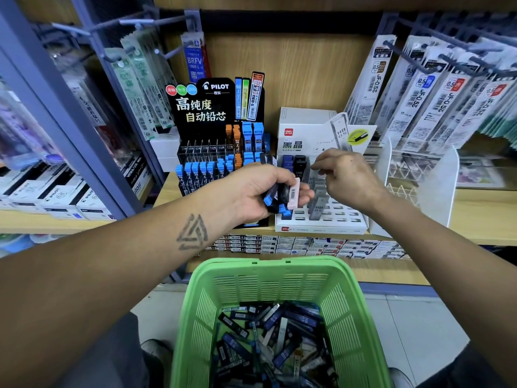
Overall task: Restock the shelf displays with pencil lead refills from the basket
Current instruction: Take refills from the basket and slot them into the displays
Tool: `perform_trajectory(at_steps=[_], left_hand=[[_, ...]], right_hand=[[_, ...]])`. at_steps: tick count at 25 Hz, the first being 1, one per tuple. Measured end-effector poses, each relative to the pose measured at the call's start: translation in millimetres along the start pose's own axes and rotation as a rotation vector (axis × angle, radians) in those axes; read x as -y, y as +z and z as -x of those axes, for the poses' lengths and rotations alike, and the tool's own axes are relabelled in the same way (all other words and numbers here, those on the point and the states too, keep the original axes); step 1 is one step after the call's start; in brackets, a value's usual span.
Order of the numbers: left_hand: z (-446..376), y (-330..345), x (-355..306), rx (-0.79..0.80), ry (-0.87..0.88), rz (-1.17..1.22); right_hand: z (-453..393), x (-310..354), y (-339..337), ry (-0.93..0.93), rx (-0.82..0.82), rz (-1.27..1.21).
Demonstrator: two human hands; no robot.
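My left hand [260, 189] grips a bundle of lead refill cases [282, 196], blue-capped, black and one pink, in front of the shelf. My right hand [345, 175] hovers over the white Deli display tray [321, 226], its fingertips pinching a slim grey refill [321, 171] above the tray's rows of grey HB cases [317, 208]. The black Pilot display [212, 107] to the left holds blue and orange refill cases in slots. Below me stands a green basket [279, 278] with several loose refill cases [274, 340] heaped in its bottom.
Hanging pen-refill packets [425, 99] fill pegs at the right and left. A clear acrylic rack [436, 180] stands right of the Deli tray. Stacked small boxes [302, 245] line the shelf below. Boxed Pilot stock [56, 197] sits on the left shelf.
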State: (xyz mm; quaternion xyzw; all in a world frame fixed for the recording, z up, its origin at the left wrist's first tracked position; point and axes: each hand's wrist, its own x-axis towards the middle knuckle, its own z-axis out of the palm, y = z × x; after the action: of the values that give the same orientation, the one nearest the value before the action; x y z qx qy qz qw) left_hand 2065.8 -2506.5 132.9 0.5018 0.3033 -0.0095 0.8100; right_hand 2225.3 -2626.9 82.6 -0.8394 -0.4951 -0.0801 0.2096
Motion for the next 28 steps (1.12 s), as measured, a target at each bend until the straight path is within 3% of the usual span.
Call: perform_trajectory(at_steps=[4,7,10,17,23,25,28], left_hand=[[2.4,-2.0,-1.2,0.000,-0.007,-0.004],[4.0,-3.4,-3.0,-0.011,0.004,0.001],[5.2,-2.9,-3.4,-0.015,0.010,0.007],[3.1,-10.4,-5.2,-0.016,0.015,-0.008],[0.8,-14.5,-5.1,-0.001,0.024,-0.001],[0.2,-13.5,-3.0,0.004,0.021,0.013],[1.5,-8.2,0.9,0.027,0.017,0.047]], right_hand=[[6.6,0.0,-8.5,0.104,-0.113,-0.115],[8.1,4.0,-10.6,0.166,0.019,-0.192],[4.5,3.8,-9.9,0.224,0.029,-0.204],[-5.7,1.3,-1.0,0.094,-0.001,-0.048],[-1.9,2.8,-6.7,0.230,-0.119,-0.144],[-0.4,7.8,-10.4,0.300,-0.120,-0.252],[3.5,24.1,-21.2,0.382,-0.004,-0.755]])
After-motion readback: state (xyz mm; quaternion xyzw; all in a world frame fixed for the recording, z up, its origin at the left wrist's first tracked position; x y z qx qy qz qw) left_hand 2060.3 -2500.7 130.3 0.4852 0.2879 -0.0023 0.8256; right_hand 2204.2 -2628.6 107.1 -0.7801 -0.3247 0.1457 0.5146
